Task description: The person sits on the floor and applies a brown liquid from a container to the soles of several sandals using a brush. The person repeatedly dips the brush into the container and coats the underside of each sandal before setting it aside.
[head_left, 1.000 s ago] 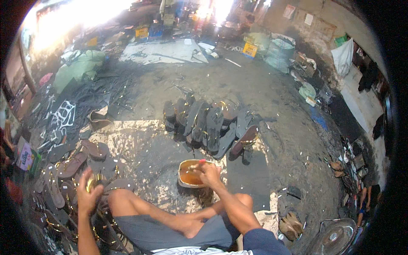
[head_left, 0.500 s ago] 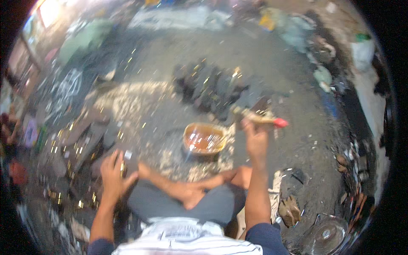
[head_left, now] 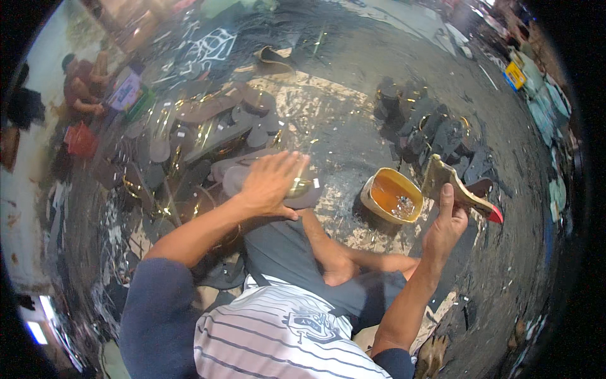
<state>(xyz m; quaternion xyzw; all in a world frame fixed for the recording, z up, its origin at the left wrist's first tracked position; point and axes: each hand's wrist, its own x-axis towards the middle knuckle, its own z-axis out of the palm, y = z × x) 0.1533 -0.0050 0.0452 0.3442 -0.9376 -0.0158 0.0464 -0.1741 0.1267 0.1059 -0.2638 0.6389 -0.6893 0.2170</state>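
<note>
My right hand grips a flat brush with a pale, crusted, broad head and a red-tipped handle, just right of a yellow bowl. Amber liquid with a shiny clump lies in the bowl. Fingers stretched out, my left hand lies over a dark sandal with a gold strap and a small white tag, beside my knee. Its palm side is hidden.
Many dark sandals with gold straps lie heaped on the left. Another dark pile sits beyond the bowl. A person sits far left near a red bag. Plastic bundles line the right.
The view has swung left and sharpened. My left hand has moved from beside my knee onto the sandal. My right hand still holds the brush beside the bowl.
</note>
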